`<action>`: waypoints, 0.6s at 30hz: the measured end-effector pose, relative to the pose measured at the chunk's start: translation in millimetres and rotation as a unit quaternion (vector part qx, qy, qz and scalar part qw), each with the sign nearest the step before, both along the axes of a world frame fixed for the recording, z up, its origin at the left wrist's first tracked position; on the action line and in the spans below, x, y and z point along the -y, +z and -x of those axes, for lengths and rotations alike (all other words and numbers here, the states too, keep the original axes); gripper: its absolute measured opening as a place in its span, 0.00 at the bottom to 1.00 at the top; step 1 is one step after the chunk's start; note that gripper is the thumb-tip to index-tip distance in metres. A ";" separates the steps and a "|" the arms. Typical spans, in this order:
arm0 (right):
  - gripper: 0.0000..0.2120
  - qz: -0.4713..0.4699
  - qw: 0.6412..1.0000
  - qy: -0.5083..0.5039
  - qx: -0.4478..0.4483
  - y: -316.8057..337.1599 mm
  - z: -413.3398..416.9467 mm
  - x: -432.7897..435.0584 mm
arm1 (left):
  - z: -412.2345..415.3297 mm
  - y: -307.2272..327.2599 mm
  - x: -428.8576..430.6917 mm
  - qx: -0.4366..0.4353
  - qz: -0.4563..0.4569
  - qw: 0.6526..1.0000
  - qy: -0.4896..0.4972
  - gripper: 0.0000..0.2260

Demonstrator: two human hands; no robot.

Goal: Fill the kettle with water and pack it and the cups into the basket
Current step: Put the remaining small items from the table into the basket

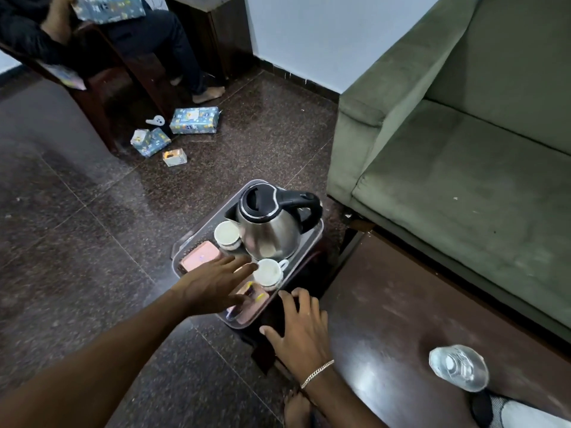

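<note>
Kettle (pixel 272 225) stands in the basket (pixel 175 257), a cup (pixel 268 271) touching at its 6 o'clock; the left hand (pixel 213 285), straight-fingered and empty, could tip that cup, while the right hand (pixel 304 330) is spread, grasping nothing.

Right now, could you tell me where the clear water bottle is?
Head view, lower right: the clear plastic water bottle sits on the dark brown table beside the green sofa.
</note>
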State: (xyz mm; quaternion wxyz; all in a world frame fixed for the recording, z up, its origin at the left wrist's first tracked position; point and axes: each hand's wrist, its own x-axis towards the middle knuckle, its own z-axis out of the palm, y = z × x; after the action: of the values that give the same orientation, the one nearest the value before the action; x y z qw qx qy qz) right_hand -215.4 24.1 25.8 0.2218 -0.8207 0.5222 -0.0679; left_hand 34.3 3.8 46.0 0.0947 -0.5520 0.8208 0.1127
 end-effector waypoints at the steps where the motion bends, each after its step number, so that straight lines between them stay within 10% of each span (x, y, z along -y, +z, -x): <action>1: 0.34 0.002 1.000 -0.002 -0.001 0.8 10.5 -1.2 | 8.9 3.1 -1.1 -0.005 0.017 1.000 -0.007 0.31; 18: 0.31 -0.063 0.986 -0.152 -0.032 -35.1 301.9 -63.2 | 324.6 -56.8 -17.8 -0.107 -0.100 0.981 -0.129 0.45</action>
State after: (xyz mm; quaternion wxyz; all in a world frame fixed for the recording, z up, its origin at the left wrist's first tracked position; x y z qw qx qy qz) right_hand -517.2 87.3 -9.2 0.2434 -0.7176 0.6512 -0.0419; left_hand -290.3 21.6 -10.7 0.0749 -0.4140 0.8749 0.2399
